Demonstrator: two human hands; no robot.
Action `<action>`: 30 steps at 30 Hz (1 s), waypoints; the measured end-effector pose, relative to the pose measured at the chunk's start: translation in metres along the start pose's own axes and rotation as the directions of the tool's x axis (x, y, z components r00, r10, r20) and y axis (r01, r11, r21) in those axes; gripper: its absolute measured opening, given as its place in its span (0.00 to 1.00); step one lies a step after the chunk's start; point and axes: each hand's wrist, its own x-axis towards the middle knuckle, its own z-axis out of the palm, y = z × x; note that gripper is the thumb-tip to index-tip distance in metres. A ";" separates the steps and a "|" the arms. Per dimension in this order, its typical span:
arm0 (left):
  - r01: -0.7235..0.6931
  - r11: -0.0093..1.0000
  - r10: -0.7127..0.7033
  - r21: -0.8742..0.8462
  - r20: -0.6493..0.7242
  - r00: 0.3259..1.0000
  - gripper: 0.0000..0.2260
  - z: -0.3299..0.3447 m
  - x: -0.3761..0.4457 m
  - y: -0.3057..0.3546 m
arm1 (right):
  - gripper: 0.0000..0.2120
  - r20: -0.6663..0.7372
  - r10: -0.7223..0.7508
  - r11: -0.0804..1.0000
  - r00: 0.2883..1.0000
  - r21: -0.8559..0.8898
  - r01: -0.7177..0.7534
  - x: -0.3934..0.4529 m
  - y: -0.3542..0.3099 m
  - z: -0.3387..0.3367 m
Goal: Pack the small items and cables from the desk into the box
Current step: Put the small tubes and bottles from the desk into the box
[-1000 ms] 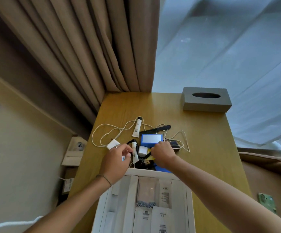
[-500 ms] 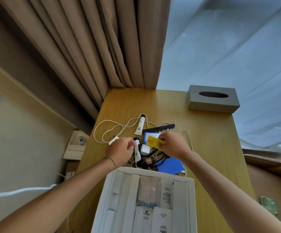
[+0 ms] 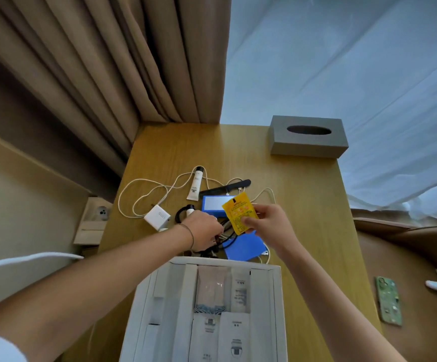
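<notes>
Beige curtains point(image 3: 123, 61) hang in heavy folds behind the far left of the desk point(image 3: 303, 205), with a pale sheer drape point(image 3: 342, 61) filling the right side beyond them. A grey tissue box point(image 3: 308, 135) with an oval slot stands on the far right corner of the desk. Left of the desk, a wall socket point(image 3: 102, 212) sits low. Right of the desk, a green phone case point(image 3: 389, 300) lies on a brown surface.

print on yellow sachet point(image 3: 240, 215), white packets point(image 3: 234, 338), none legible
</notes>
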 end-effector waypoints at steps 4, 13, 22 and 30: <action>-0.049 0.976 0.033 0.213 0.079 0.996 0.08 -0.002 0.011 0.011 | 0.10 0.011 0.026 0.999 1.000 0.030 -0.026 -0.008 0.005 -0.001; 0.074 0.992 -0.078 0.101 0.036 0.996 0.10 -0.002 0.014 0.026 | 0.08 0.012 0.072 0.981 0.997 0.182 -0.073 -0.040 0.004 -0.007; 0.126 0.756 -0.347 -0.642 -0.230 0.909 0.08 -0.025 -0.041 0.002 | 0.14 -0.019 0.076 0.997 0.997 -0.021 -0.077 -0.092 0.023 0.006; -0.001 0.110 -0.627 -0.994 -0.070 0.776 0.20 -0.036 -0.105 0.001 | 0.16 -0.132 0.027 0.753 0.991 -0.650 -0.106 -0.117 0.027 0.042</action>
